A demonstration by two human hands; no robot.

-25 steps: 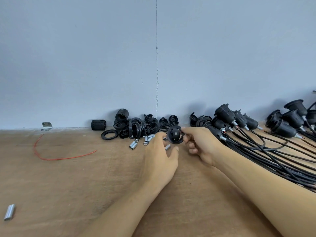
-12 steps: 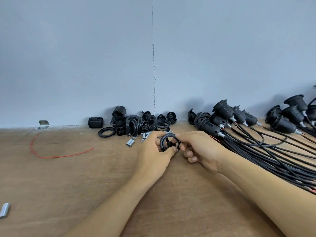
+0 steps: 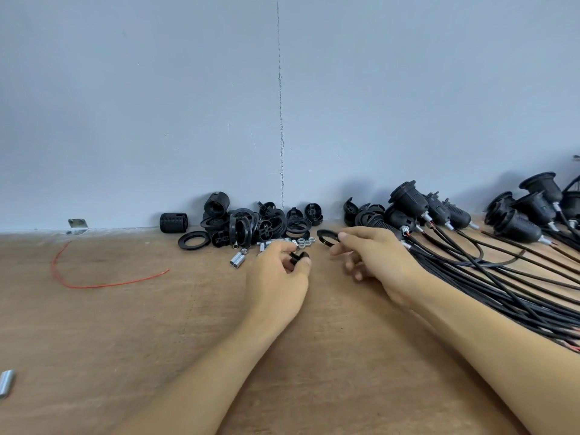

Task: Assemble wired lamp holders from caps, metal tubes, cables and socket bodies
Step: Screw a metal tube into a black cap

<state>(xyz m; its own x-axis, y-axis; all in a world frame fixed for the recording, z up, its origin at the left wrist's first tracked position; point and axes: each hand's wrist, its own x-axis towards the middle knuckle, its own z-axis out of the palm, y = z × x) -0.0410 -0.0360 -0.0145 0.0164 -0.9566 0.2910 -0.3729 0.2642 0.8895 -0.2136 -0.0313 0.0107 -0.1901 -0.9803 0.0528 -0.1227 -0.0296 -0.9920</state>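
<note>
My left hand (image 3: 276,277) pinches a small black plastic part (image 3: 298,257) between thumb and fingers, mostly hidden by them. My right hand (image 3: 373,259) holds a thin black ring (image 3: 328,237) at its fingertips, just right of the left hand. Behind both hands lies a heap of black caps and rings (image 3: 251,224) against the wall. Short metal tubes (image 3: 238,258) and small nuts (image 3: 303,241) are scattered in front of that heap. Assembled black lamp holders (image 3: 411,200) with black cables (image 3: 502,277) lie to the right.
The wooden tabletop (image 3: 157,324) ends at a grey wall. A red wire (image 3: 94,282) curls at the left, a lone metal tube (image 3: 6,383) lies near the left edge, and a metal bracket (image 3: 77,226) sits at the wall.
The two hands held one black part together; now they have drawn apart, the right hand carrying off a ring and the left keeping a small black piece.
</note>
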